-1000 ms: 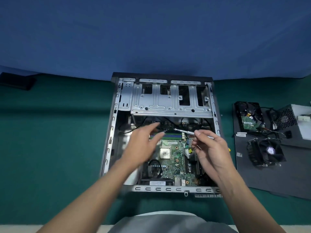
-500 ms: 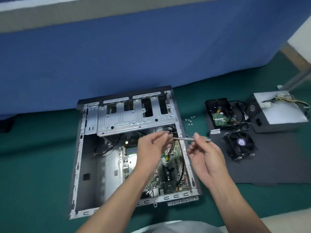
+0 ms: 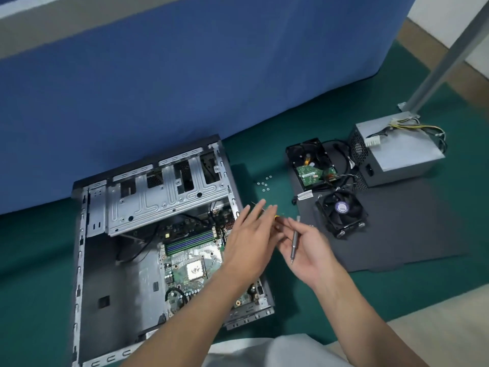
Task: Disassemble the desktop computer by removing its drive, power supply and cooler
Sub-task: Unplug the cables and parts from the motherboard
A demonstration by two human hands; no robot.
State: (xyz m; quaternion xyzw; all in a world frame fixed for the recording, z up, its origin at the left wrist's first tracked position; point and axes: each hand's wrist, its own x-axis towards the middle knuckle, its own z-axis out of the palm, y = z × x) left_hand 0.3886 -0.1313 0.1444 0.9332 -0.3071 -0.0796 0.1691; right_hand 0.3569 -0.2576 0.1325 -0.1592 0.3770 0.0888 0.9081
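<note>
The open computer case (image 3: pixel 95 260) lies on the green floor with its motherboard (image 3: pixel 193 260) exposed and the CPU bare. The hard drive (image 3: pixel 312 165), the grey power supply (image 3: pixel 397 152) and the fan cooler (image 3: pixel 341 210) sit outside the case on the right. My left hand (image 3: pixel 251 234) hovers over the case's right edge, fingers straight, holding nothing. My right hand (image 3: pixel 312 250) is beside it, palm up, holding a silver screwdriver (image 3: pixel 295 239) whose tip points toward me. A small yellow-ended tool (image 3: pixel 277 217) shows between the hands, mostly hidden.
A dark mat (image 3: pixel 397 234) lies under the removed parts. Several loose screws (image 3: pixel 264 182) rest on the green floor between case and drive. A blue panel (image 3: pixel 185 88) stands behind the case, and a metal pole (image 3: pixel 444 54) rises at the right.
Both hands came out of the case toward its right edge. My left hand's fingers straightened. The screwdriver swung from lying sideways to pointing at me. The view turned right.
</note>
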